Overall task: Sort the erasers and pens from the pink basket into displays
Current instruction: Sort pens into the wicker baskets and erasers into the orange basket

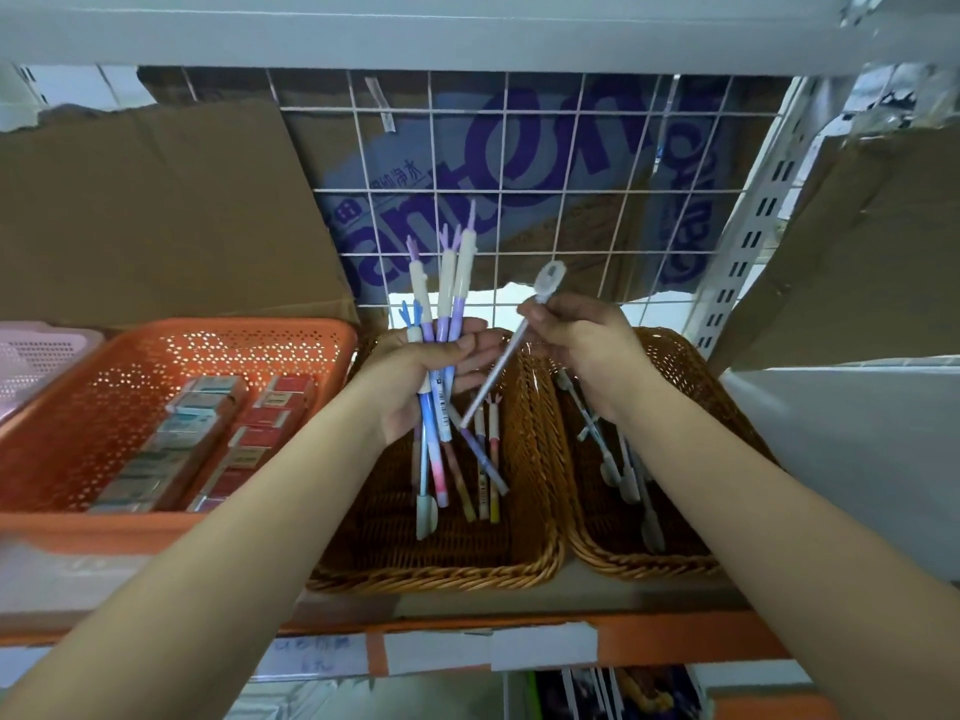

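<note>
My left hand (431,376) grips a bunch of several pastel pens (444,298), their antler-shaped tops pointing up, above the left wicker basket (395,558). My right hand (582,340) pinches a single white pen with a round cap (545,280), held slanted between both wicker baskets. More antler pens (485,470) lie in the left wicker basket. White round-capped pens (623,475) lie in the right wicker basket (691,558). The orange basket (130,527) on the left holds rows of boxed erasers (202,439). A corner of the pink basket (36,350) shows at far left.
All baskets stand on a shelf with an orange front edge (675,641) bearing paper labels. A white wire grid (519,189) and cardboard boxes (156,215) close the back. Another shelf board (467,39) hangs overhead. A grey upright (753,236) stands at right.
</note>
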